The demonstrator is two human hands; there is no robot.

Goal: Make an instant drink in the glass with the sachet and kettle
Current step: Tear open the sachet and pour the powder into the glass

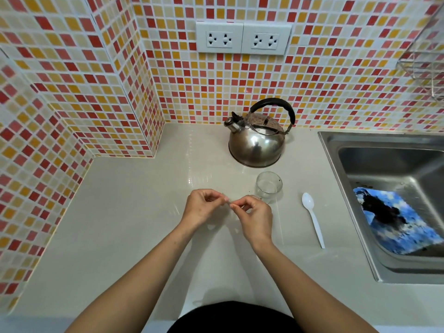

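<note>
My left hand (203,207) and my right hand (254,218) meet over the counter, fingertips pinched together on a small, pale sachet (227,202) that is mostly hidden between them. Just behind my right hand stands a short clear glass (268,186), upright, with a few dark specks inside. A steel kettle (257,140) with a black handle sits farther back near the wall, spout pointing left. A white plastic spoon (313,218) lies on the counter to the right of the glass.
A steel sink (389,169) fills the right side and holds a blue patterned cloth (394,219). Tiled walls close off the left and back, with two double sockets (242,39) above the kettle. A wire rack (425,63) hangs at the upper right.
</note>
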